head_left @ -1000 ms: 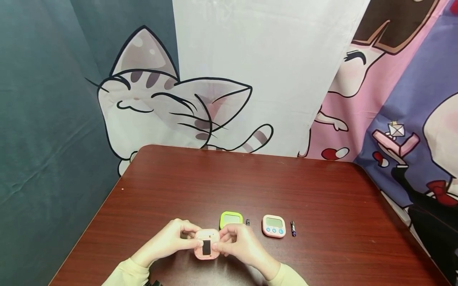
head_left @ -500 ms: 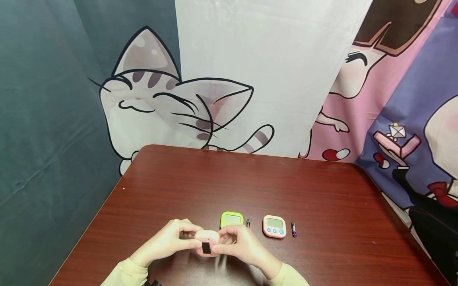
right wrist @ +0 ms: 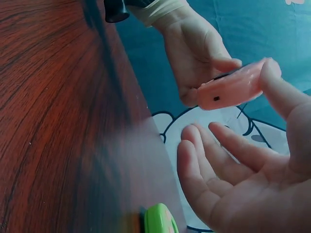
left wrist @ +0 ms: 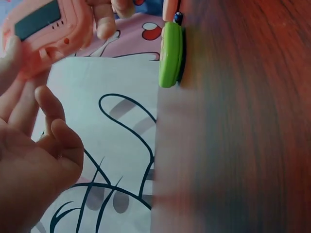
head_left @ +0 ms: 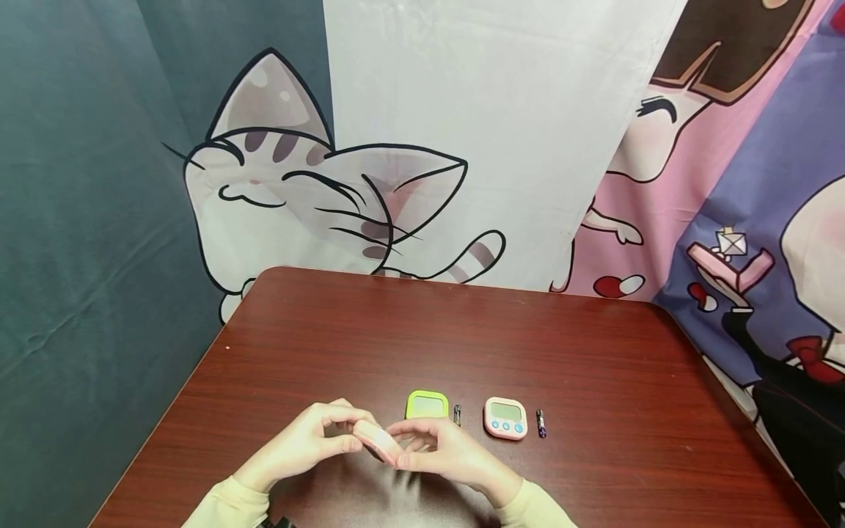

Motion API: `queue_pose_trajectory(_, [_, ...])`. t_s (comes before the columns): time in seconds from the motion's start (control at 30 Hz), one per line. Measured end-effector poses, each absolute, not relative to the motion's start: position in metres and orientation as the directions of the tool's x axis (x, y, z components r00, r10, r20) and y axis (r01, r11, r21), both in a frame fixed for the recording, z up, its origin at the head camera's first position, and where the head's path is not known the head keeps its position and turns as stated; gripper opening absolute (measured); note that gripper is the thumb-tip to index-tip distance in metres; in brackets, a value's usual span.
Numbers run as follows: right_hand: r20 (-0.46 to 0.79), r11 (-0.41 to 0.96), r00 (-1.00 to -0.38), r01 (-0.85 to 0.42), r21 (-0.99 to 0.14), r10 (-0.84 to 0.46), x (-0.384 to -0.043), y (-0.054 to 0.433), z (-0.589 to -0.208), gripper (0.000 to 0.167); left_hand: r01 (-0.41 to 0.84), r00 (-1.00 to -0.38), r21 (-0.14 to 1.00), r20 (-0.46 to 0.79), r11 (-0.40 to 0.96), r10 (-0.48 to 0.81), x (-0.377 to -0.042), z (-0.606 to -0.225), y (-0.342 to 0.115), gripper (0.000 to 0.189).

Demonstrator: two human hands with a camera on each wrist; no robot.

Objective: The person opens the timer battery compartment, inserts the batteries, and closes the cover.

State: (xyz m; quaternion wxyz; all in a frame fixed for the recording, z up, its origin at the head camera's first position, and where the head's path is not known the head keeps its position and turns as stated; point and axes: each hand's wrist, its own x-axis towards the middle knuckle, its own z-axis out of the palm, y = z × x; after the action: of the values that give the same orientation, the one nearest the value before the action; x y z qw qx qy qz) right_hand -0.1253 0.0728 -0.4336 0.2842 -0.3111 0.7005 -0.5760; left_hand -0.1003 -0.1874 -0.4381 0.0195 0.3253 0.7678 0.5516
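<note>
Worktop (head_left: 462, 337): runs under and beyond both hands.
Left hand (head_left: 300, 447): pinches held pink timer, thumb near side, index far side; forearm angles in from lower left.
Right hand (head_left: 452, 451): thumb touches the timer's other end; remaining fingers apart, loosely bent, not wrapped round it.
Held pink timer (head_left: 378, 441): off the worktop, between hands, tilted, nearly edge-on from the head.
Handling: probably light, stiff plastic; smooth, so may slip; likely doesn't like drops.
Grip spot: rounded rim, opposite sides, off the dark panel (left wrist: 39, 20).
Pink three-button timer (head_left: 506, 418): flat, beyond and right of right hand.
Green timer (head_left: 427, 403): just beyond right hand, partly covered.
Dark sticks: one (head_left: 541, 423) farther right of right hand, one (head_left: 458, 415) just past its knuckles.
</note>
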Motion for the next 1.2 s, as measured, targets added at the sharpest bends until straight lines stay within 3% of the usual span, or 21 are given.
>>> queue_pose_trajectory(0.23, [-0.013,0.094,-0.553,-0.118,-0.989,-0.833,-0.1250,0.0734,-0.4320,0.049,0.493,-0.734,0.865,0.357,0.091,0.578,-0.1001,-0.4383,-0.1856,0.031])
queue_pose_trajectory(0.5, [0.026,0.052,-0.511,-0.138,-0.989,-0.859,-0.1242,0.0731,-0.4311,0.052,0.469,-0.715,0.882,0.349,0.046,0.606,-0.0992,-0.4370,-0.1848,0.030])
queue_pose_trajectory(0.83, [0.040,0.184,-0.612,-0.298,-0.937,-0.790,-0.1227,0.0714,-0.4274,0.055,0.492,-0.703,0.868,0.350,0.068,0.619,-0.0988,-0.4335,-0.1846,0.036])
queue_pose_trajectory(1.2, [0.028,0.238,-0.683,-0.293,-0.926,-0.730,-0.1189,0.0695,-0.4269,0.050,0.563,-0.693,0.812,0.362,0.154,0.623,-0.1003,-0.4403,-0.1911,0.055])
